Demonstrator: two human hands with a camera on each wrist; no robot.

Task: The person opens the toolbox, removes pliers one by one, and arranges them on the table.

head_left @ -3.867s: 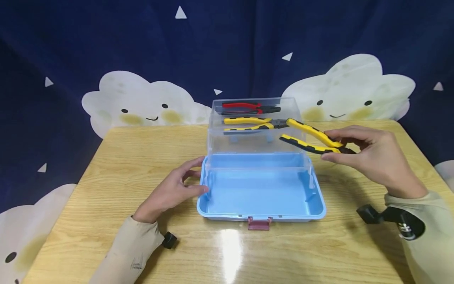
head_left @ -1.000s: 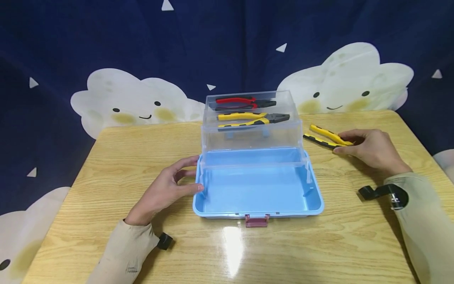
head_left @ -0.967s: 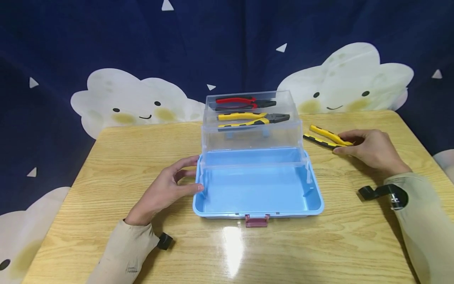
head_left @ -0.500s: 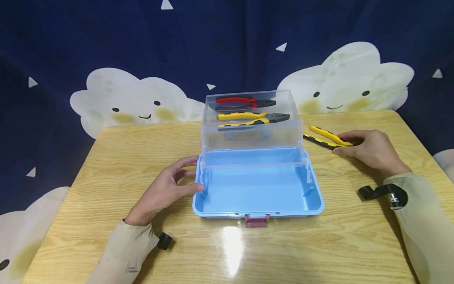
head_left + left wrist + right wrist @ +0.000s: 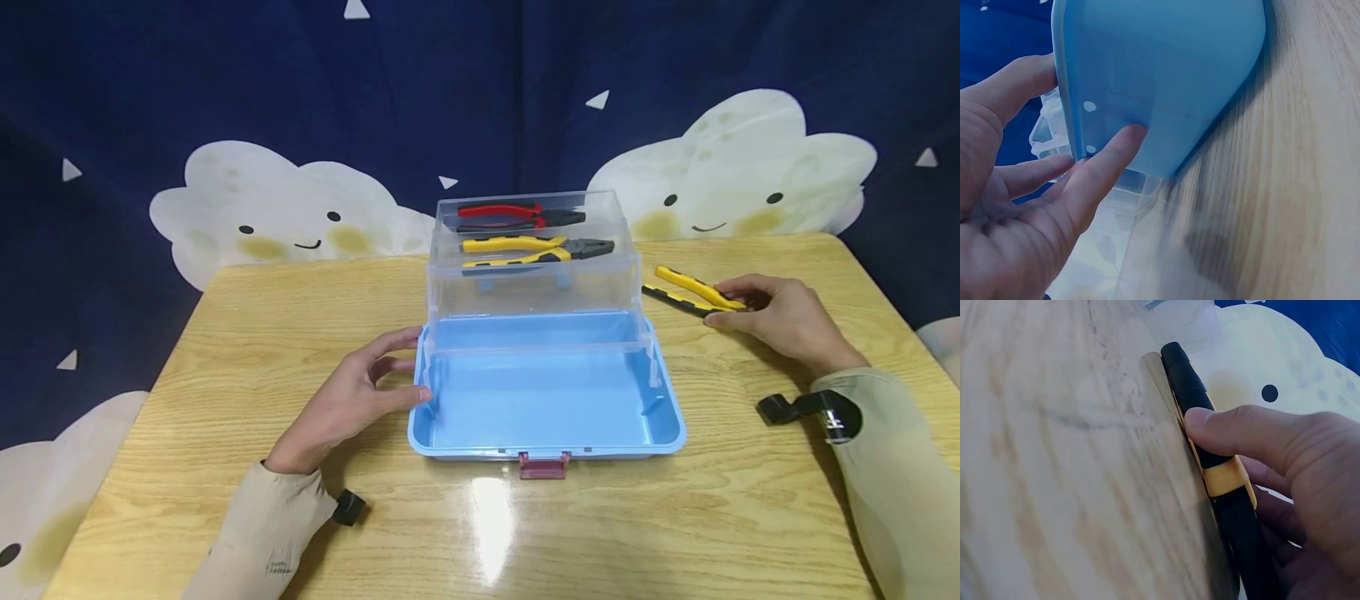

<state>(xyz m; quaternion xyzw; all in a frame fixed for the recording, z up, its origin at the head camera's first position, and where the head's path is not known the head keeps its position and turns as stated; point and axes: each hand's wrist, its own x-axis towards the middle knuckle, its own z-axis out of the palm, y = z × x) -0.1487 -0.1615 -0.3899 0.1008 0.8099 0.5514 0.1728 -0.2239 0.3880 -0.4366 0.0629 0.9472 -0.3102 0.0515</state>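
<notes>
My left hand [image 5: 348, 408] grips the left wall of the light blue toolbox [image 5: 547, 451]. Its thumb hooks over the rim while a finger presses the outer wall [image 5: 1166, 75] in the left wrist view. To the right of the box, my right hand [image 5: 787, 321] pinches pliers with yellow and black handles [image 5: 693, 288] low at the tabletop, handles spread toward the box. The palm and fingers hide the plier head in the head view. In the right wrist view, the thumb lies along a black and yellow handle [image 5: 1191, 381].
Clear tiered trays [image 5: 525, 292] rise at the back of the toolbox. Red and black pliers [image 5: 517, 217] lie in the upper tray, with yellow-handled pliers [image 5: 547, 247] in the tray below. A dark red latch [image 5: 543, 467] hangs at the front of the box on the wooden table [image 5: 600, 533].
Since the earliest frame, my right hand has lowered the pliers from beside the trays to the tabletop. Over the last second both hands stay nearly still.
</notes>
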